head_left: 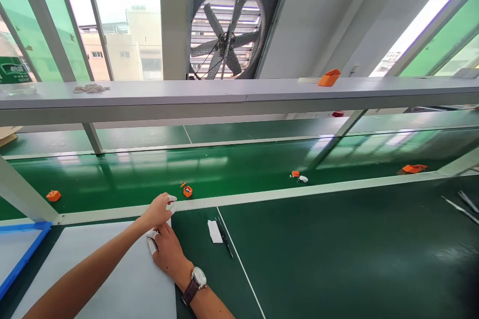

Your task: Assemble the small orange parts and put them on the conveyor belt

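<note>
There, the left hand (159, 213) hung by the rail (262, 196), the right hand (168, 254) just below, both grips unclear! Orange pieces (54, 196) lay untouched on the belt (243, 167); nothing finished showed.

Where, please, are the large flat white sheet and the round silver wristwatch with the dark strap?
Large flat white sheet (134, 284): head view, bare lower part.
Round silver wristwatch (199, 276): head view, dial.

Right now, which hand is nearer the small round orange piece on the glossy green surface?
Your left hand, short of that orange piece and to its left; your right hand is farther back toward you.
</note>
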A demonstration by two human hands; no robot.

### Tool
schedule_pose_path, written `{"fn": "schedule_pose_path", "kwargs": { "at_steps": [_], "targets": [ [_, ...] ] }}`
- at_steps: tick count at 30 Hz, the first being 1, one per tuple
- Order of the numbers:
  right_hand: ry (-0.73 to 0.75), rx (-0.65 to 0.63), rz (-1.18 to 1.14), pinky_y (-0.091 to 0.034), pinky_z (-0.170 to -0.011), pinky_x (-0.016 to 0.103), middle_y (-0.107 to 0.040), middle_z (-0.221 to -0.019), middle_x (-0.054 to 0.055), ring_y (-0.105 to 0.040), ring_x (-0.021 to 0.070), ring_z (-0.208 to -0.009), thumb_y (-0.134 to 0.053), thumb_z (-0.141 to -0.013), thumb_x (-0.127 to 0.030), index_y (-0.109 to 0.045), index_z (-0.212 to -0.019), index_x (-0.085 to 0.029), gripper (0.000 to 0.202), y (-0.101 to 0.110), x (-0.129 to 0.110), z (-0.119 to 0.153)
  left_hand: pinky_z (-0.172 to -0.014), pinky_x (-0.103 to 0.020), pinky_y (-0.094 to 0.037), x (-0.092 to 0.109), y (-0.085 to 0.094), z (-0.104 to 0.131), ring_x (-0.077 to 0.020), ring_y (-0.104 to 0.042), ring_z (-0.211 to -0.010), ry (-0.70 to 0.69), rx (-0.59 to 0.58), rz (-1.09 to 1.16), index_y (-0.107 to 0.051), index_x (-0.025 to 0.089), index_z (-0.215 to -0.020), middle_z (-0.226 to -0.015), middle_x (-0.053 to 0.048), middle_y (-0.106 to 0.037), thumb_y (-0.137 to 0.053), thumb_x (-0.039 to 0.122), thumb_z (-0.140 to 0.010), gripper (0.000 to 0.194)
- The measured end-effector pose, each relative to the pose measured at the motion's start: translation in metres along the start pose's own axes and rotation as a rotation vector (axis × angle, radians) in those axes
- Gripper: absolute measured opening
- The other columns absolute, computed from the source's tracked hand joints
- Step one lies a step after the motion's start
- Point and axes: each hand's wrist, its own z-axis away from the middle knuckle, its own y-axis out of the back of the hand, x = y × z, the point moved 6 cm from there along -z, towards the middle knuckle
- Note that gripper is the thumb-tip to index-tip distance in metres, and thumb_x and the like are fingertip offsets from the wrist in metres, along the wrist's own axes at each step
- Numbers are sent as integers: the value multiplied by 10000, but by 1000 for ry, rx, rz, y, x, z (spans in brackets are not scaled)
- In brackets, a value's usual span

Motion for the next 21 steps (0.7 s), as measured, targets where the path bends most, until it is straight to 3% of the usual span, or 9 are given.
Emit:
{"fn": "schedule_pose_path", "kwargs": {
  "at_steps": [6,13,17,21],
  "targets": [
    [0,-44,39,-515,-891,376,-631,-1033,94,-574,244,-975,-594,-864,-124,-711,-943,-168,148,-1,0,0,-732,-301,-468,-15,-30,-50,-233,-644,-810,185,5,32,-743,131,-974,-894,-83,-699,-733,452,-738,398],
    [-4,-55,55,-521,-878,374,-629,-1044,89,-572,251,-971,-607,-842,-150,-716,-928,-168,140,-7,3,0,-774,-314,-456,-23,-27,-61,-286,-660,-913,320,73,241,-698,156,-737,-833,-96,-704,-756,491,-717,340],
    [25,-44,51,-513,-877,369,-621,-1041,79,-563,241,-965,-613,-835,-141,-700,-1027,-188,215,-6,2,1,-777,-325,-513,-17,-16,-48,-275,-679,-936,329,60,501,-712,141,-910,-894,-94,-728,-723,522,-761,409],
    [49,-6,58,-521,-821,375,-626,-1002,79,-571,246,-924,-604,-843,-146,-696,-995,-189,182,-1,-2,-1,-911,-359,-543,-9,8,1,-258,-689,-1046,293,48,741,-654,147,-1174,-1144,-127,-708,-752,489,-772,536]
  ]
}}
